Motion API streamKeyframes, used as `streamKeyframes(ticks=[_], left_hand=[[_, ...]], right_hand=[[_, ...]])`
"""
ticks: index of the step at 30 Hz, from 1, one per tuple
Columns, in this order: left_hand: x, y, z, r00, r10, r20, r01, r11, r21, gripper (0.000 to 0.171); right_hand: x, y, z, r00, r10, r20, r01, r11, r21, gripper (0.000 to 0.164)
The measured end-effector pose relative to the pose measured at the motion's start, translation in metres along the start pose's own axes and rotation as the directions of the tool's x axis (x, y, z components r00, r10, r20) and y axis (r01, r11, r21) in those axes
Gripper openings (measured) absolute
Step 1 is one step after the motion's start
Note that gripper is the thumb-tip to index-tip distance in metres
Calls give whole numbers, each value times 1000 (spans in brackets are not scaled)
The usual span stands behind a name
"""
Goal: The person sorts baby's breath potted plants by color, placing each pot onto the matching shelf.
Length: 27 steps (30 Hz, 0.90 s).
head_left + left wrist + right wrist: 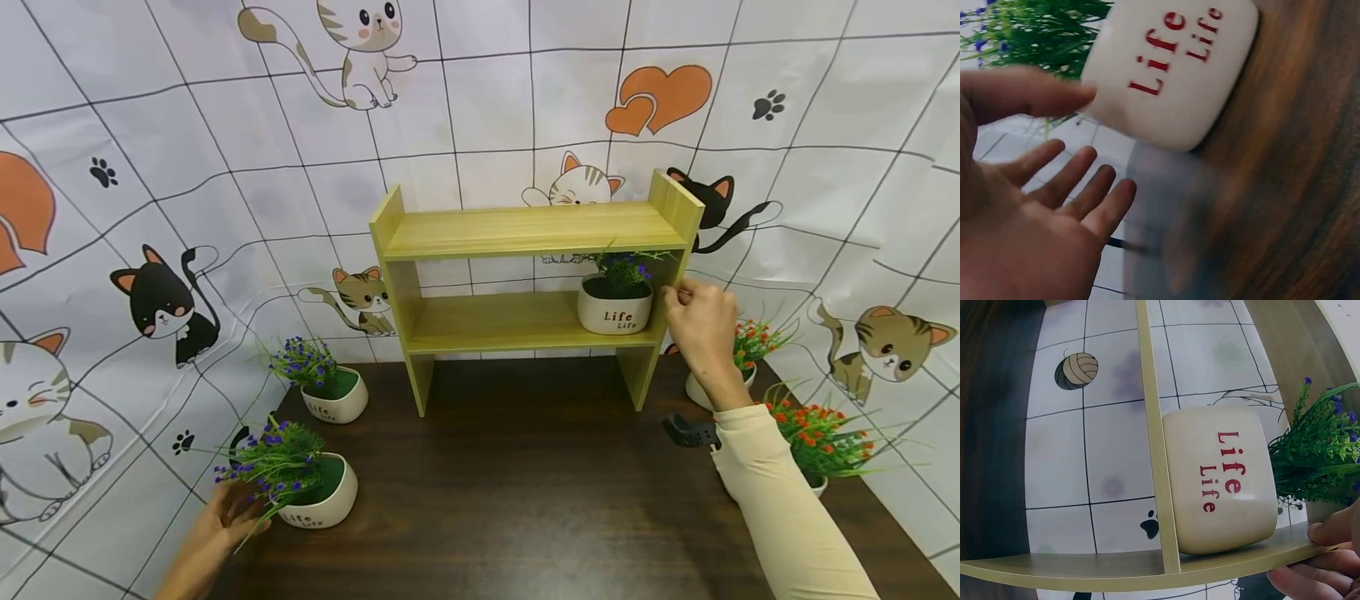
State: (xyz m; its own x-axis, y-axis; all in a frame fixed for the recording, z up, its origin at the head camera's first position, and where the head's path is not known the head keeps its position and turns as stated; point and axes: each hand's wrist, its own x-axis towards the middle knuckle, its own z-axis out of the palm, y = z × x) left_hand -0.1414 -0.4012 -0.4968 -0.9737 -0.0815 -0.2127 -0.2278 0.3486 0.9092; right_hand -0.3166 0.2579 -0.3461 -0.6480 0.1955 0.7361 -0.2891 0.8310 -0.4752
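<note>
A wooden two-tier shelf point(487, 321) stands against the wall. My right hand point(702, 325) pinches the front edge of its right side panel, thumb inside and fingers outside in the right wrist view. Just inside that panel, a white "Life" pot point(1222, 481) with purple flowers sits on the lower tier. At the left, my left hand point(225, 521) is beside a second white pot point(322, 500) of purple flowers on the table. Its fingers point(1107, 209) are spread and relaxed, nothing between them; the thumb overlaps the pot's edge, contact uncertain.
Behind the left pot stands another purple-flowered pot point(341, 398). On the right, two orange-flowered plants point(821, 437) stand partly behind my right forearm. The dark wooden table point(517, 492) extends in front of the shelf. Cat-patterned wall covering point(495, 108) surrounds it.
</note>
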Motion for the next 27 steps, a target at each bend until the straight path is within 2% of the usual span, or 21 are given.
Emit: streamKeyframes(ticks=[3, 6, 9, 14, 18, 21, 27], left_hand=[[5, 3, 5, 994, -84, 76, 85, 996, -8, 116], [9, 4, 13, 987, -126, 96, 124, 992, 27, 128], [13, 2, 20, 986, -135, 102, 128, 989, 67, 129], [18, 0, 28, 986, -132, 99, 124, 989, 85, 130], [21, -2, 33, 989, -127, 82, 117, 986, 116, 133], [21, -4, 36, 993, -101, 67, 91, 986, 138, 127], [23, -6, 42, 995, -90, 47, 82, 986, 144, 117]], right_hand=[[-1, 1, 0, 1000, 4, 3, -4, 1000, 10, 24], [-1, 1, 0, 1000, 1, -3, -1, 1000, 3, 26], [-1, 1, 0, 1000, -5, -9, 5, 1000, -1, 26], [-1, 0, 0, 1000, -9, -6, 9, 1000, -2, 25], [0, 0, 0, 1000, -22, -9, 22, 1000, -12, 31], [0, 0, 1, 1000, -28, -2, 28, 1000, -14, 34], [1, 1, 0, 1000, -16, 10, 16, 1000, 3, 22]])
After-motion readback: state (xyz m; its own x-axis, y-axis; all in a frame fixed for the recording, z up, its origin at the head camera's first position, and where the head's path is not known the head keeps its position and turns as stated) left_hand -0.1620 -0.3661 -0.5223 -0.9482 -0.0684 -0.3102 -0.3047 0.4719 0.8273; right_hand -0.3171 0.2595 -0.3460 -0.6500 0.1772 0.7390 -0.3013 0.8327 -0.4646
